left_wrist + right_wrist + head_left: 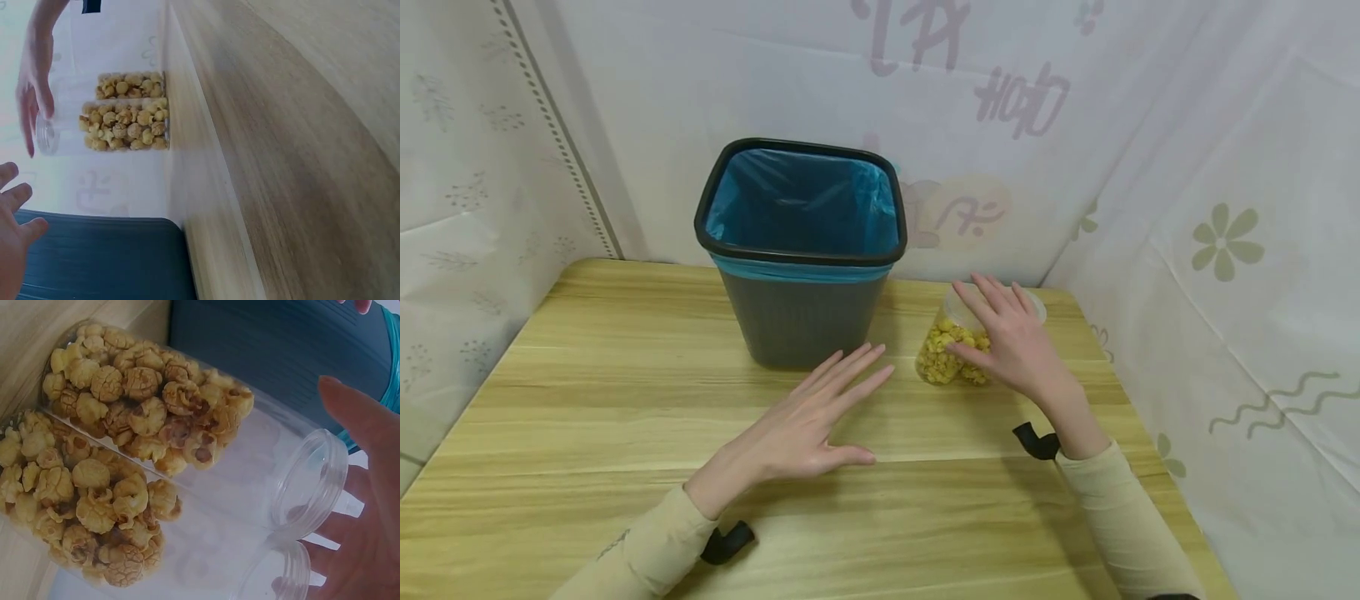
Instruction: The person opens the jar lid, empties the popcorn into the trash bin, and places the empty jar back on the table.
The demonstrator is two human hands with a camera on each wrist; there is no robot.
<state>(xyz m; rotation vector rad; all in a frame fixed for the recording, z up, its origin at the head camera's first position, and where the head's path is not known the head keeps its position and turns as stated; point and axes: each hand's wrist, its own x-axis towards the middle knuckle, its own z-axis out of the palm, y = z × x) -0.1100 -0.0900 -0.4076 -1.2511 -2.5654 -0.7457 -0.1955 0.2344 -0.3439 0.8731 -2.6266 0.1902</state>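
Two clear jars with popcorn in their lower part, a left jar and a right jar, stand side by side at the back right of the table. My right hand is spread over their tops, fingers extended and thumb apart. In the right wrist view, its fingers lie behind the clear lid of one jar; whether they touch it I cannot tell. My left hand hovers over the table in front of the bin, fingers straight, holding nothing. Both jars also show upright in the left wrist view, the popcorn at their bottoms.
A dark grey bin with a black rim and a blue liner stands at the back, left of the jars. Patterned white cloth hangs behind and beside the wooden table. A black curved piece shows by each wrist.
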